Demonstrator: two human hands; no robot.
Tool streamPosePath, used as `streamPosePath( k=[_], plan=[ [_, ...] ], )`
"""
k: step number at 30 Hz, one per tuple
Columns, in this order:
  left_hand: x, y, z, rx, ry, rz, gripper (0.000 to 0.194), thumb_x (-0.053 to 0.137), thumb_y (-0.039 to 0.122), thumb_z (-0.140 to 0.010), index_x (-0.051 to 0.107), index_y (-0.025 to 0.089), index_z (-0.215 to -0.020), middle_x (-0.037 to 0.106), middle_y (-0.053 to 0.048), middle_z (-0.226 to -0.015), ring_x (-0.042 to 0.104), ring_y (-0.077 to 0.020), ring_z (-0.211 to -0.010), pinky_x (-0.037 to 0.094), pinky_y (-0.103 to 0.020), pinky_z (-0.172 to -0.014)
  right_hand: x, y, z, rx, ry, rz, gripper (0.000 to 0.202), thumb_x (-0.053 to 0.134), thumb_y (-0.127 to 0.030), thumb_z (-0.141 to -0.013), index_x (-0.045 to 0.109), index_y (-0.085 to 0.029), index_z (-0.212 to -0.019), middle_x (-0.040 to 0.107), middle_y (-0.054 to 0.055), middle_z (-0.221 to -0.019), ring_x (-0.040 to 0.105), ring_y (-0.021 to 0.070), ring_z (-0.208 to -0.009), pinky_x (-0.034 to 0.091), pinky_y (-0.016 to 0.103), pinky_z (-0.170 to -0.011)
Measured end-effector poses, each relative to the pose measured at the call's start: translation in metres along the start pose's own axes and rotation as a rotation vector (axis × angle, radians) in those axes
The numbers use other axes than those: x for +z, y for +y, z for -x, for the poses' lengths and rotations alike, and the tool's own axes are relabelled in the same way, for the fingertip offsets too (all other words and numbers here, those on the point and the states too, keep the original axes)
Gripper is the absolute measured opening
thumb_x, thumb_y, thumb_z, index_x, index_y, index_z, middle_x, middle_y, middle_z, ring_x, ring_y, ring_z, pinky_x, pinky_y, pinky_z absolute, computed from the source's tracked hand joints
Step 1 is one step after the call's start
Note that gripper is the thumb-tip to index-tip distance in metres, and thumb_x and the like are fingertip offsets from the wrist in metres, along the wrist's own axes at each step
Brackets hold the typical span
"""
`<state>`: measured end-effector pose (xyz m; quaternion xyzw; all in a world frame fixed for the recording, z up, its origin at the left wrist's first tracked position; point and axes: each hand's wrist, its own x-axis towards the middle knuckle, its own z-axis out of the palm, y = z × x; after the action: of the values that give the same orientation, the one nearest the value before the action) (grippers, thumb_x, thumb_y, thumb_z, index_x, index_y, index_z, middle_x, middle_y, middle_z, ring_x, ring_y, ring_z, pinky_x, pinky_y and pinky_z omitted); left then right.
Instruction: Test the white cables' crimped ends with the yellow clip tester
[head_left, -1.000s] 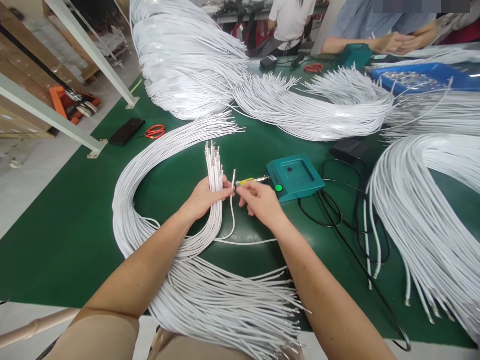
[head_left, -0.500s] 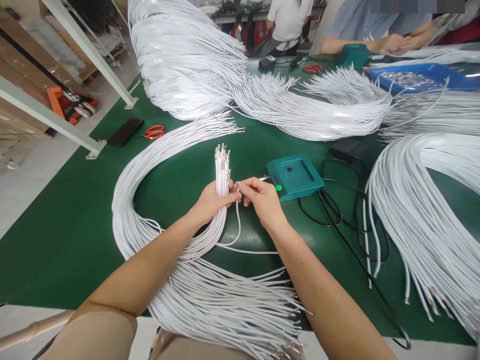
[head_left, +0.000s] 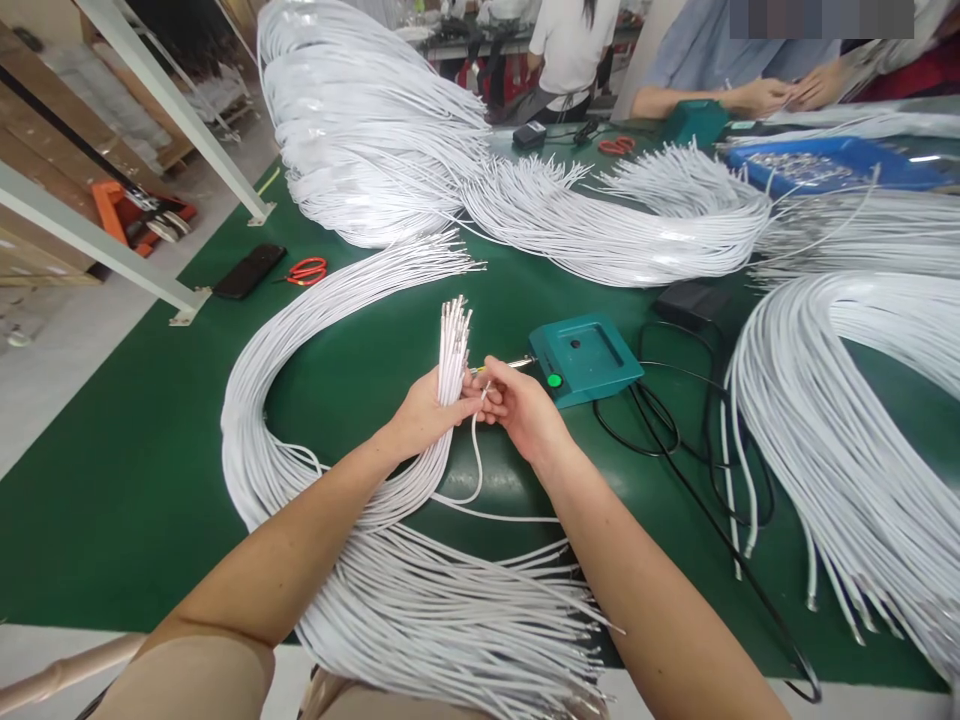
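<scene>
My left hand is wrapped round a bundle of white cables, whose tips point upward. A single white cable loops up from below to the fingers of my right hand, which pinch it near its end, close beside the left thumb. Just behind my right fingertips lies a teal box with a green button and a thin metal rod reaching toward my hands. The bundle curves down under my left forearm into a pile of loose white cables at the table's front edge.
Large coils of white cable lie at the back, and another bunch is at the right. Black cords trail from the box. A phone and red scissors lie left. A co-worker's hands are beyond the blue tray.
The cable end between my hands has tilted and dropped slightly, and my right fingers have shifted around it. The held bundle sits a little further right in view.
</scene>
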<state>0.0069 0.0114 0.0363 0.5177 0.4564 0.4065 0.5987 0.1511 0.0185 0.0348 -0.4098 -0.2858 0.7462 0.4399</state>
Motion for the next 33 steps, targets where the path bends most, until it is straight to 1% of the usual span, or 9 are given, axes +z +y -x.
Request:
streamPosePath(
  k=[4,8,11,17,20,23,26,30,33],
  plan=[
    [-0.002,-0.002,-0.001,0.005,0.022,-0.054,0.033,0.076,0.025,-0.065,0.049,0.016,-0.083,0.06,0.003,-0.071,0.056,-0.0088,-0.055,0.047,-0.024,-0.054,0.0,0.001,0.0,0.034,-0.044,-0.031,0.035,0.074,-0.047,-0.065,0.057,-0.016,-0.06,0.035,-0.008,-0.049,0.033,0.0056,-0.044,0.035,0.022,-0.049],
    [-0.006,-0.006,-0.002,-0.003,0.008,-0.02,0.032,0.073,0.026,-0.069,0.049,0.016,-0.088,0.064,0.0,-0.078,0.061,-0.0112,-0.064,0.051,-0.025,-0.061,-0.002,0.002,0.003,0.053,-0.107,-0.122,0.036,0.075,-0.045,-0.066,0.052,-0.017,-0.059,0.041,-0.007,-0.052,0.039,0.0062,-0.049,0.04,0.023,-0.056],
    [-0.007,-0.006,-0.002,0.003,0.003,0.021,0.035,0.074,0.026,-0.07,0.051,0.015,-0.094,0.066,-0.002,-0.08,0.063,-0.0121,-0.067,0.051,-0.025,-0.062,-0.002,0.003,0.006,-0.01,-0.044,-0.074,0.03,0.074,-0.043,-0.067,0.059,-0.017,-0.068,0.05,-0.005,-0.059,0.044,0.0074,-0.052,0.041,0.023,-0.057],
    [-0.009,-0.004,-0.002,-0.029,-0.04,0.107,0.053,0.074,0.028,-0.071,0.054,0.016,-0.118,0.063,0.0,-0.078,0.061,-0.0102,-0.065,0.05,-0.023,-0.061,0.0,0.007,0.007,-0.379,0.215,0.556,0.017,0.062,-0.034,-0.078,0.063,-0.018,-0.075,0.063,0.001,-0.073,0.055,0.013,-0.064,0.045,0.027,-0.064],
    [-0.011,-0.005,-0.004,-0.086,-0.073,0.173,0.045,0.074,0.027,-0.071,0.06,0.015,-0.112,0.063,-0.001,-0.081,0.059,-0.0083,-0.065,0.049,-0.021,-0.063,-0.002,0.01,0.009,-0.645,0.279,1.044,0.022,0.047,-0.029,-0.089,0.059,-0.019,-0.074,0.061,0.005,-0.081,0.056,0.0156,-0.075,0.044,0.028,-0.071],
    [-0.014,-0.007,-0.006,-0.11,-0.077,0.224,0.039,0.076,0.023,-0.067,0.063,0.014,-0.103,0.063,-0.001,-0.081,0.06,-0.0082,-0.065,0.049,-0.022,-0.064,-0.004,0.01,0.012,-0.852,0.232,1.53,0.032,0.033,-0.024,-0.095,0.06,-0.018,-0.077,0.058,0.008,-0.084,0.053,0.0178,-0.079,0.04,0.029,-0.075],
    [-0.017,-0.01,-0.009,-0.112,-0.046,0.215,0.041,0.077,0.02,-0.065,0.062,0.013,-0.102,0.063,0.0,-0.077,0.062,-0.0107,-0.066,0.05,-0.024,-0.066,-0.007,0.001,0.013,-0.899,0.151,1.784,0.033,0.032,-0.022,-0.096,0.062,-0.017,-0.085,0.059,0.008,-0.084,0.051,0.0195,-0.079,0.037,0.031,-0.075],
    [-0.021,-0.016,-0.013,-0.122,0.051,0.144,0.045,0.078,0.019,-0.063,0.061,0.012,-0.104,0.065,-0.002,-0.075,0.067,-0.0151,-0.069,0.052,-0.026,-0.065,-0.015,-0.021,0.004,-0.883,0.217,1.888,0.024,0.042,-0.019,-0.091,0.06,-0.015,-0.105,0.065,0.011,-0.101,0.052,0.0246,-0.095,0.034,0.035,-0.083],
    [-0.022,-0.018,-0.014,-0.115,0.082,0.11,0.044,0.077,0.018,-0.063,0.061,0.012,-0.104,0.066,-0.002,-0.075,0.068,-0.0164,-0.069,0.052,-0.025,-0.063,-0.021,-0.035,-0.007,-0.783,0.098,2.037,0.018,0.046,-0.015,-0.087,0.062,-0.014,-0.093,0.068,0.01,-0.086,0.055,0.0233,-0.087,0.03,0.036,-0.093]
  ],
)
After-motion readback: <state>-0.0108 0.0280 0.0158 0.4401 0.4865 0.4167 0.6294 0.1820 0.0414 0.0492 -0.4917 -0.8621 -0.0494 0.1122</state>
